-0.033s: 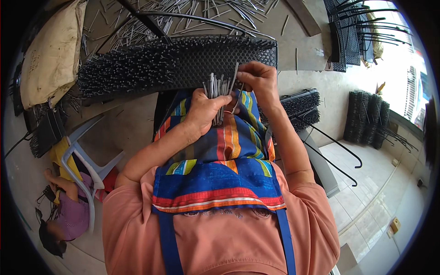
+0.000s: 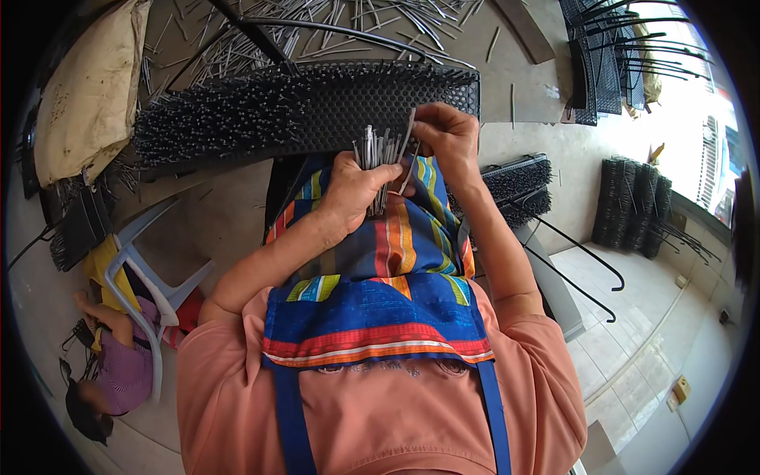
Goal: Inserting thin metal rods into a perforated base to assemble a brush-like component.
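A bundle of thin grey strips stands in the grip of my left hand, over the striped apron on my lap. Just right of it, my right hand pinches a single grey strip between thumb and fingers, its lower end close to the bundle. In front of both hands lies a long black perforated panel. Dense dark bristle-like strips fill its left part and run along its far edge. The holes in its middle and right part are bare.
Loose grey strips lie scattered on the table beyond the panel. A tan sack stands at the left. Bristled black pieces with hooked rods are at my right. A seated person is at the lower left, beside a plastic chair.
My right hand and its strip have shifted very slightly. My left hand keeps the bundle in nearly the same place.
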Motion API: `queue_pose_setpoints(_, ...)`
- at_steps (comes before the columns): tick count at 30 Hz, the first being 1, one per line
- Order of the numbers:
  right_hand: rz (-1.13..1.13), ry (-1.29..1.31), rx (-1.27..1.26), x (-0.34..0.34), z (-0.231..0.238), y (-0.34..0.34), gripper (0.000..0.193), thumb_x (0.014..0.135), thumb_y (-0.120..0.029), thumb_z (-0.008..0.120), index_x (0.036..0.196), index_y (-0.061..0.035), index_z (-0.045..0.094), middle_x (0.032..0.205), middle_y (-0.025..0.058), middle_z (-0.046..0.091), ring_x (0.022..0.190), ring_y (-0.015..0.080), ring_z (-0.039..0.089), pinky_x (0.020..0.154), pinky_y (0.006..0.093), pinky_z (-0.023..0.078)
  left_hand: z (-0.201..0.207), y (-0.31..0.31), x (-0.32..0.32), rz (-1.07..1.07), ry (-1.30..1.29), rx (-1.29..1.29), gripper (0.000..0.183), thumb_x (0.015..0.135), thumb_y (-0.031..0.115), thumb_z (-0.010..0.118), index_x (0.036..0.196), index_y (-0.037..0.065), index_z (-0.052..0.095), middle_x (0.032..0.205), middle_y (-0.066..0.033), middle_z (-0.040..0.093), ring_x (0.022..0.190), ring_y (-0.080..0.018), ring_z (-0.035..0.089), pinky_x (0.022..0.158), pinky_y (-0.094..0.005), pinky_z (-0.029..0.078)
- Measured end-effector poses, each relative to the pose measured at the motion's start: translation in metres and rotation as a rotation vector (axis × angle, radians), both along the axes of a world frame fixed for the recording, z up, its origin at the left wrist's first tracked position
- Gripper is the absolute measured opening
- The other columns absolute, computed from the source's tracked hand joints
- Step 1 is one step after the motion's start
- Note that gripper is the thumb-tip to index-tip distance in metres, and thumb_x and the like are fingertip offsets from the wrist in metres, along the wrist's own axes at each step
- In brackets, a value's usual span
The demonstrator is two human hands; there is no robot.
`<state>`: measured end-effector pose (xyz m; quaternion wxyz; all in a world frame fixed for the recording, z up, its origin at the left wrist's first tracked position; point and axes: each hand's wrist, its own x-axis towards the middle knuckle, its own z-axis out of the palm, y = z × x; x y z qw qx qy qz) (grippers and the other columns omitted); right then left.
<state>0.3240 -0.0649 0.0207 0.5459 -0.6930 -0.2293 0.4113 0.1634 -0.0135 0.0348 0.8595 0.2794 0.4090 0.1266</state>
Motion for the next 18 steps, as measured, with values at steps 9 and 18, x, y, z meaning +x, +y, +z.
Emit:
queue_pose_setpoints(9,-0.085,0.558,0.028,0.002,0.003,0.009,0.015,0.089,-0.01,0.066,0.098,0.0016,0.068,0.069,0.0035,0.062,0.05,0.0096,0.054,0.047,0.0236,0.042,0.008,0.015,-0.014,-0.13,0.065,-0.033,0.009,0.085,0.002,0.062,0.092,-0.001,0.066,0.074,-0.0133,0.069,0.058,-0.0195,0.068,0.047,-0.0284,0.055)
queue_pose_setpoints(18,-0.052,0.197,0.029,0.021,0.011,0.011,0.004,0.083,-0.003,0.07,0.081,-0.0009,0.067,0.063,0.0032,0.061,0.05,0.0101,0.056,0.048,0.0225,0.044,-0.01,0.013,-0.014,-0.034,0.087,-0.001,0.013,0.085,0.002,0.059,0.096,-0.003,0.065,0.083,-0.0159,0.07,0.066,-0.0208,0.069,0.056,-0.0308,0.057)
